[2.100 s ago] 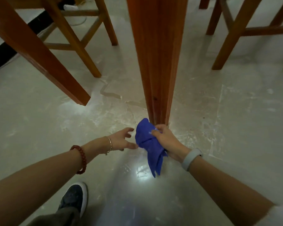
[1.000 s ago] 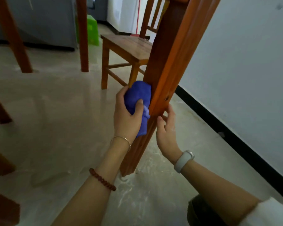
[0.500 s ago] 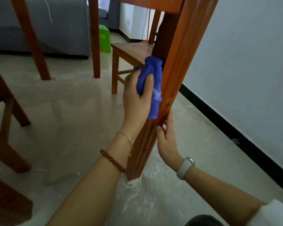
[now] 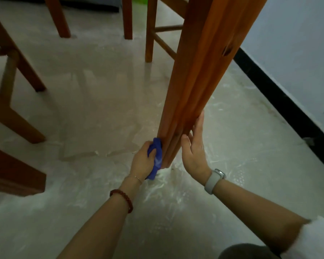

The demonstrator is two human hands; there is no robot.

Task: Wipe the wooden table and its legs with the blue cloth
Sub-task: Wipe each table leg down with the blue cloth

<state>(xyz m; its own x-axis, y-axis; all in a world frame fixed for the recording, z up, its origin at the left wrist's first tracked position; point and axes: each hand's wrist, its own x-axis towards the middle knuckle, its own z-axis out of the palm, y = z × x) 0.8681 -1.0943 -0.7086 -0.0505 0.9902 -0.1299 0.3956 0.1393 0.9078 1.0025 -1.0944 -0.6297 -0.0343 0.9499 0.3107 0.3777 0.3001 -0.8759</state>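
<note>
We're gripping the blue cloth [image 4: 156, 158] in our left hand [image 4: 143, 161], pressing it against the bottom of the wooden table leg [image 4: 198, 81], just above the floor [image 4: 94, 113]. Right hand [image 4: 194, 152] is lying flat, fingers straight, against the leg's other side. Chair [image 4: 157, 30] is standing behind.

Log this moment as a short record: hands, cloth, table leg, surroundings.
left hand: grips the blue cloth, pressing it against the foot of the table leg
right hand: fingers straight, flat against the leg's other side
blue cloth: bunched, low on the leg, near the floor
table leg: grooved wood, standing on the floor
surroundings: chair behind the leg; wall with black baseboard on the right
</note>
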